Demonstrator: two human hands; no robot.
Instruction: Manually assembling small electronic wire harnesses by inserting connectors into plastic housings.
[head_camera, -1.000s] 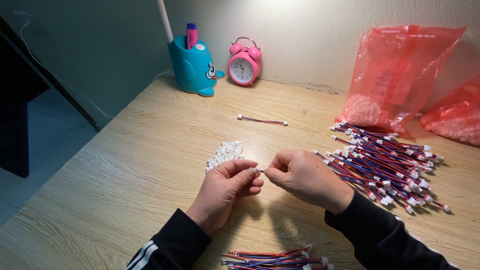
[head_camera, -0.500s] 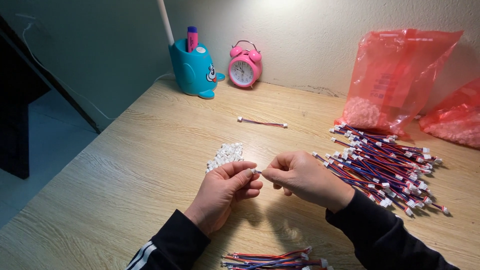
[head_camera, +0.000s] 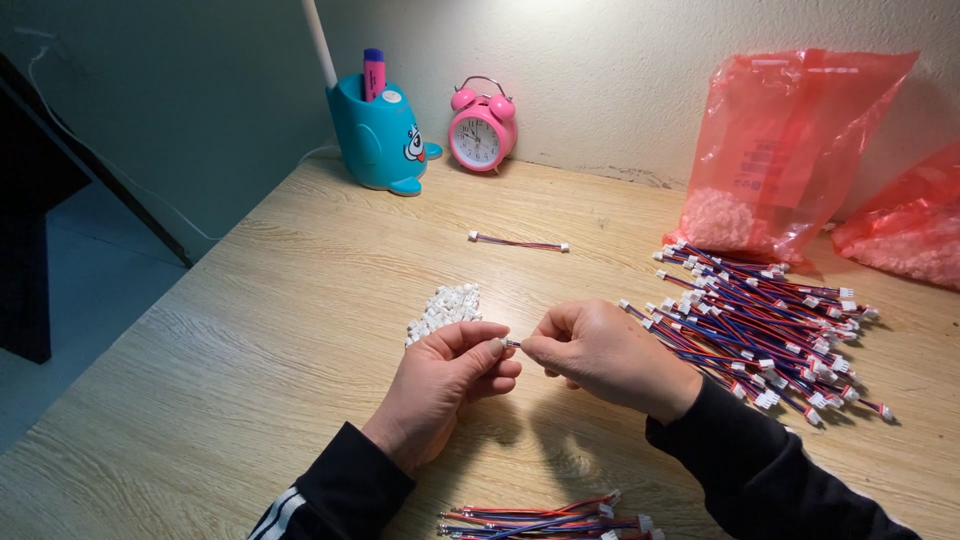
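Head view — left hand (head_camera: 440, 385) and right hand (head_camera: 600, 355) pinch a small connector (head_camera: 508, 343) between fingertips, steadying it above the desk (head_camera: 280, 330) — white connector pile (head_camera: 445, 308) close by.

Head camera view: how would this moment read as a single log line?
left hand: pinches small white connector | right hand: pinches wire end at connector | white connector pile behind left hand | wire bundle at right

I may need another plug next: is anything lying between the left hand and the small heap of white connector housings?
Nothing visible. The left hand is just near side of the heap of white housings, with only bare wooden table between. The right hand meets it fingertip to fingertip, off to the side.
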